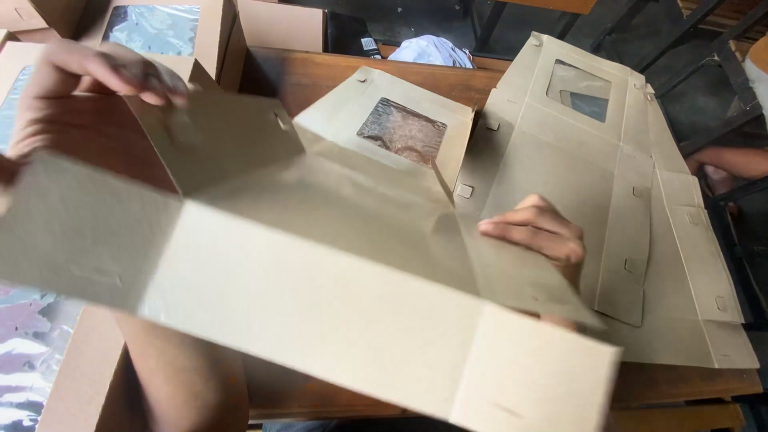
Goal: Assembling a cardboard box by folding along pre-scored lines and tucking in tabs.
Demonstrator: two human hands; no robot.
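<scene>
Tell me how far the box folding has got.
Done: folded window boxes stand at the upper left. In hand: the left hand and right hand bend one flat blank, its side panel raised. Left: a flat stack still lies on the wooden table.

Both hands [536, 232] gripping unfolded cardboard box blank [320, 272], wooden table [320, 76]

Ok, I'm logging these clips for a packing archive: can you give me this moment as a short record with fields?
setting: wooden table, seen from a head camera
left hand: pinches the upper left flap of the unfolded box blank
right hand: fingers curled over the blank's right side
blank: brown card, partly folded, clear window panel at its far end
flat blank: lies on the table to the right, also windowed
folded boxes: stacked at upper left
another person's arm: at the right edge
</scene>
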